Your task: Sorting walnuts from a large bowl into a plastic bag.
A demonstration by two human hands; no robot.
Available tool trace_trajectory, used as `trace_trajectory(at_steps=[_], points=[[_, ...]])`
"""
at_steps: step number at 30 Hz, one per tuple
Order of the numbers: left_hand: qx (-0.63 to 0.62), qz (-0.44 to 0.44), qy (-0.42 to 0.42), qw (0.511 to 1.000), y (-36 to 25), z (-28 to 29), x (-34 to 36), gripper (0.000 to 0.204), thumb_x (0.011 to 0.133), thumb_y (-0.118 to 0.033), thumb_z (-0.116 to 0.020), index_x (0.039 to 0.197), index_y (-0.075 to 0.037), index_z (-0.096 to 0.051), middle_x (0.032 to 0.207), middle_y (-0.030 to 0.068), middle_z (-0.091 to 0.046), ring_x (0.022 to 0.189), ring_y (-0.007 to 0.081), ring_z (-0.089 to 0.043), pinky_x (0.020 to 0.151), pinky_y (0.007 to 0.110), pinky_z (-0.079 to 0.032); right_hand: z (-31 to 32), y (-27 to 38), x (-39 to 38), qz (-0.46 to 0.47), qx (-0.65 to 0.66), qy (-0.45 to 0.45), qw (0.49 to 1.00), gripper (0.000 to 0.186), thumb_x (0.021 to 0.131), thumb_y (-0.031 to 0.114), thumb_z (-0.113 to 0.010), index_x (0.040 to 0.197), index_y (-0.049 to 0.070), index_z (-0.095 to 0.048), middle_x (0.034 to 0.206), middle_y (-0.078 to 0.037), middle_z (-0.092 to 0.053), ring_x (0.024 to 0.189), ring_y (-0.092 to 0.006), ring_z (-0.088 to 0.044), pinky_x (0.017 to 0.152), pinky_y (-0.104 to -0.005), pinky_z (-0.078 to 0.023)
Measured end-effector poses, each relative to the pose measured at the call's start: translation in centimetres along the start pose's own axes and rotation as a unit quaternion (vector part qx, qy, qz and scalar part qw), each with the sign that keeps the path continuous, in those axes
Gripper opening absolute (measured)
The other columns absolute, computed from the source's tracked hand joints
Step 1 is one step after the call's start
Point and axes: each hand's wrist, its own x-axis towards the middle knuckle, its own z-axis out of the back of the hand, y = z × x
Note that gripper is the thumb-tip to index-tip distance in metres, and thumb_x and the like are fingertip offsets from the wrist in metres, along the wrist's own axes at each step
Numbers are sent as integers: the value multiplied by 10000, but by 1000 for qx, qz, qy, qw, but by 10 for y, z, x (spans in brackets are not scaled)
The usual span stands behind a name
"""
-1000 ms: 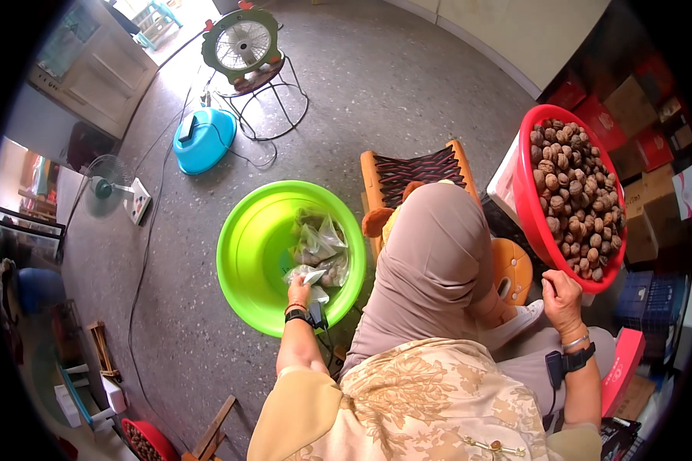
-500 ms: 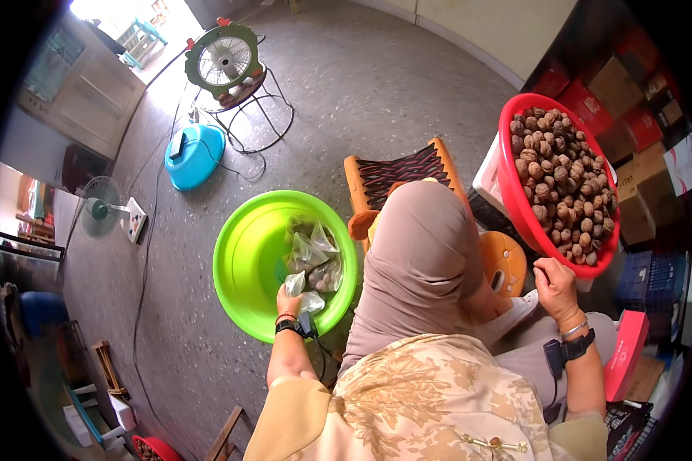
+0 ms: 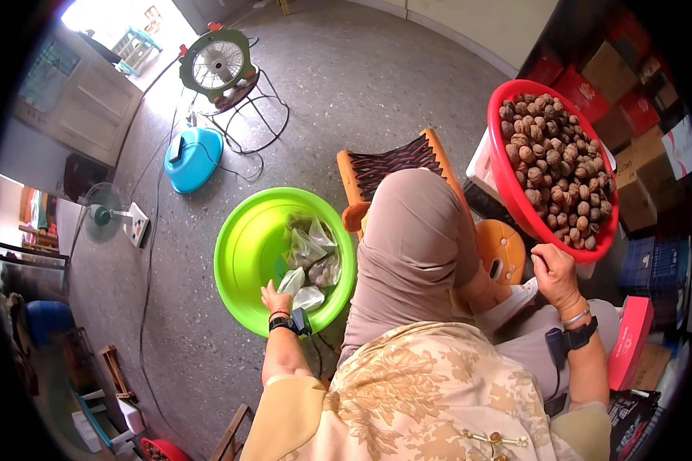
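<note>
My left hand is over the left side of a green basin, fingers apart, beside clear plastic bags, some holding lumpy brown contents. My right hand is closed with curled fingers just below the rim of a red basin heaped with walnuts; what it holds, if anything, is hidden. My raised knee, in taupe trousers, lies between the two basins.
An orange stool with woven seat stands ahead, an orange cushioned seat beside my foot. A green fan on a stool, blue basin, white fan and cables occupy the left. Boxes stack along the right.
The fingers of my left hand have come off the plastic bag and spread. The view has shifted slightly, and my right hand sits a little higher in it.
</note>
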Motion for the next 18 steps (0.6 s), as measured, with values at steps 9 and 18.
trace_trajectory(at_steps=[9, 18], points=[[-391, -122, -60, 910, -60, 38, 32, 525, 817, 35, -551, 1337, 43, -478, 1153, 155, -606, 975, 238, -601, 873, 348, -514, 1, -12, -1, 80, -8, -19, 997, 98, 853, 137, -653, 903, 53, -659, 821, -101, -667, 740, -290, -675, 635, -403, -544], [-454, -369, 211, 783, -331, 155, -128, 443, 975, -96, -526, 1397, -20, -414, 1204, 198, -578, 1074, 324, -590, 965, 429, -500, 20, -21, -15, 40, 7, -67, 997, 151, 834, 196, -655, 839, 69, -573, 772, -113, -628, 726, -343, -658, 636, -445, -532]])
